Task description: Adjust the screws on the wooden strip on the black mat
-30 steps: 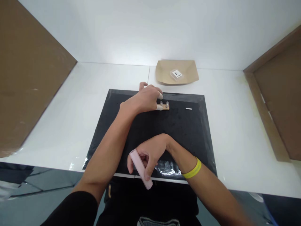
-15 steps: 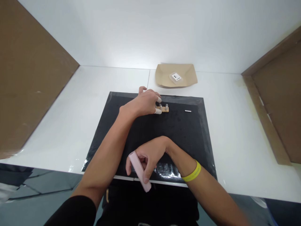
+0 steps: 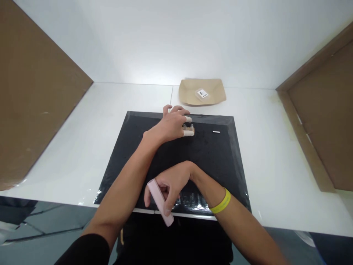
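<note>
My left hand [image 3: 171,124] reaches across the black mat [image 3: 132,147] and pinches a small tan piece [image 3: 190,129] near the mat's far edge; white finger cots cover the thumb and a fingertip. Small clear parts stand on the piece, mostly hidden by my fingers. My right hand [image 3: 173,182] rests at the mat's near edge, wrapped around a long pale pink tool [image 3: 160,201] that points down toward me. A yellow band [image 3: 221,202] circles my right wrist. My arms cross, the left over the right.
A short white stick [image 3: 216,131] lies on the mat to the right of the tan piece. A brown paper tray [image 3: 187,96] holding a small clear labelled packet [image 3: 201,94] sits behind the mat. Brown cardboard panels [image 3: 33,103] flank the white table [image 3: 275,147].
My left thumb has closed further over the tan piece, hiding more of it. The view has tilted slightly; my right hand keeps its hold on the pink tool.
</note>
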Available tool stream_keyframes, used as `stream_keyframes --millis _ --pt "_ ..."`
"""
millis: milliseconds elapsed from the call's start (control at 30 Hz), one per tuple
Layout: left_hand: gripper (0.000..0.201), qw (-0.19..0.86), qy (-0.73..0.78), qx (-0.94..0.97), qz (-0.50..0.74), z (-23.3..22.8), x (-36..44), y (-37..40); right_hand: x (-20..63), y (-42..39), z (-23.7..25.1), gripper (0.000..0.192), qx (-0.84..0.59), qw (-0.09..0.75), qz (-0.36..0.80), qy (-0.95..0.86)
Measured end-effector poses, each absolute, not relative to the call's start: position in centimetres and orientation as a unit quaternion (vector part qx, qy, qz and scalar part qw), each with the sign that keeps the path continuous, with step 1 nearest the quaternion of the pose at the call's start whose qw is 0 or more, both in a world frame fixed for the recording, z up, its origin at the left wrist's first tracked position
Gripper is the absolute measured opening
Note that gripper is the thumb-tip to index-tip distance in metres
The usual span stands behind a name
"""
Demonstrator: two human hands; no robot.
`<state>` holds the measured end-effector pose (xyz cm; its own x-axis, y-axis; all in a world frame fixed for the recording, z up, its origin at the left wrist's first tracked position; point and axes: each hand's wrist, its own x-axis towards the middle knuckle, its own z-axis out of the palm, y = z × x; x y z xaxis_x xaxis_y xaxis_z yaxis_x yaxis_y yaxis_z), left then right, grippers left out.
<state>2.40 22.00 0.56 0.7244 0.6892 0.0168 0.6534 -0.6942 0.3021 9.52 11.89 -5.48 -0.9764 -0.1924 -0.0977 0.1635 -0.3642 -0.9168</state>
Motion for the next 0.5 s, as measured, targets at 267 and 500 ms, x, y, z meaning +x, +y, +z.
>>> stream_keyframes --millis 267,500 --pt "0.017 0.129 0.362 0.923 0.014 0.3 4.3 22.2 9.4 12.0 -6.2 0.075 -0.048 0.097 -0.808 0.579" --pt "0.011 0.116 0.348 0.930 0.000 1.0 4.9 22.4 9.2 12.1 -6.0 0.076 -0.063 0.090 -0.803 0.586"
